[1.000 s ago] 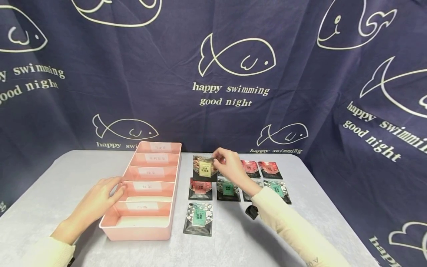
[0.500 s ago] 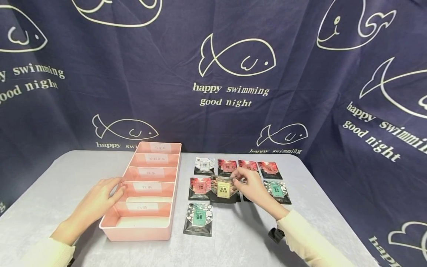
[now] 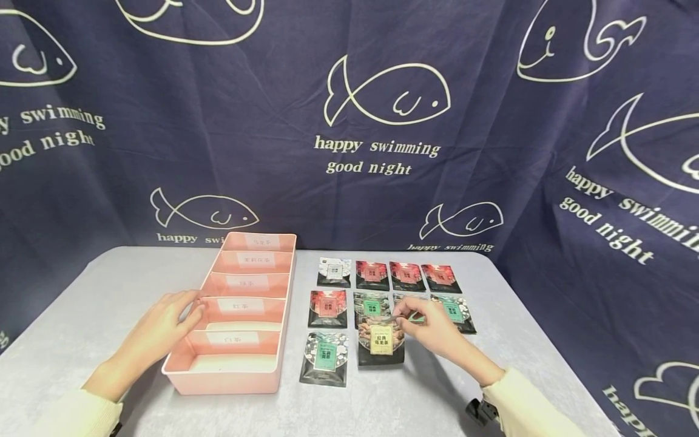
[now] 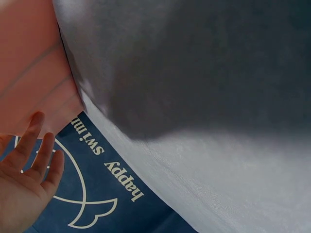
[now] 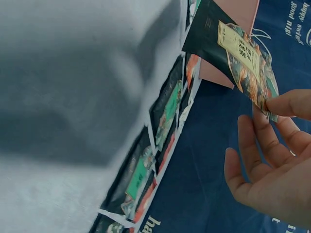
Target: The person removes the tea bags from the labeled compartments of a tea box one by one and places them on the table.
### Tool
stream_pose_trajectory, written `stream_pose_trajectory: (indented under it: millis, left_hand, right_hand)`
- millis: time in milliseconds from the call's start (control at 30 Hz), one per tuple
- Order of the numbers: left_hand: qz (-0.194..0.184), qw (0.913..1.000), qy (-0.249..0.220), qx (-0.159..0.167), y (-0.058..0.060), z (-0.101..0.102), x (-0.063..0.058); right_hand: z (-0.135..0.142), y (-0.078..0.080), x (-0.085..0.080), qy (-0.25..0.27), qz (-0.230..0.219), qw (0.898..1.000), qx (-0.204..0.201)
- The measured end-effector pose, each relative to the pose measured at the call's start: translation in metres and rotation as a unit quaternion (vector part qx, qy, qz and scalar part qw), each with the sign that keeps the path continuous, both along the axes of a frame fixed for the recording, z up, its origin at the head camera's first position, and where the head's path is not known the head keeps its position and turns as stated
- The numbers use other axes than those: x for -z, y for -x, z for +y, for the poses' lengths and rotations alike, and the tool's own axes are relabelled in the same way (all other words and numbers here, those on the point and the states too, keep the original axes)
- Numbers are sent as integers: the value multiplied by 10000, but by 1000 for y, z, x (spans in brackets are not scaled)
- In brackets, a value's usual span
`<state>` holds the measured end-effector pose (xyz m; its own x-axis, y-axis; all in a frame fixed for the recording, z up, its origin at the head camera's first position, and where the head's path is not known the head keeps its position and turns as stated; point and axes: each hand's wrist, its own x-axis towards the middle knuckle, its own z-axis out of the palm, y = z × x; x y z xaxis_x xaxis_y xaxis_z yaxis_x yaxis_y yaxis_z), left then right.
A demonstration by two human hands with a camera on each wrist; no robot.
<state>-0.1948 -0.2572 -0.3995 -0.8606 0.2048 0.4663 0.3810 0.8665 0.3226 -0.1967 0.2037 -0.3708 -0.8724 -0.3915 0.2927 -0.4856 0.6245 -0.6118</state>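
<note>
My right hand (image 3: 434, 328) pinches a black tea sachet (image 3: 381, 355) with a yellow label by its upper right corner. The sachet hangs tilted over the table, partly covering the green-labelled tea sachet (image 3: 372, 303) behind it. In the right wrist view, thumb and index finger grip the sachet's edge (image 5: 243, 53), and the other fingers spread loosely. My left hand (image 3: 158, 325) rests at the left rim of a pink divided box (image 3: 224, 382). The left wrist view shows its fingers (image 4: 41, 160) fairly straight against the box's outer wall.
Red-labelled sachets (image 3: 406, 276), a white-labelled sachet (image 3: 334, 273) and green-labelled sachets (image 3: 323, 358) lie in rows right of the box. White paper labels (image 3: 233, 338) mark the compartment dividers. A dark patterned cloth (image 3: 382, 200) hangs behind the grey table (image 3: 338, 413).
My right hand has brought the yellow-labelled sachet from above the back-left sachet toward the front right, uncovering the white-labelled one. The left hand and the box have stayed put.
</note>
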Motion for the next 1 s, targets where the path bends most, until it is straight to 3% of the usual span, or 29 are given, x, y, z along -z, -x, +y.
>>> stream_pose_trajectory:
  millis: [167,400,567,1000]
  left_hand:
    - [-50,10000,17,-34,0,0,0]
    - [-90,10000,16,-39,0,1,1]
    - [-104,9999,13,-22,1,1,1]
    - [-89,10000,-18,-4,0,0,0]
  right_hand:
    - [1,-4,8,168,-431,9986,-239]
    - [2,-2,20,230,-573,9967,-529]
    - [2,-1,26,196,-723,9959,-503]
    - [-6,2,42,-590,-203,9981,-7]
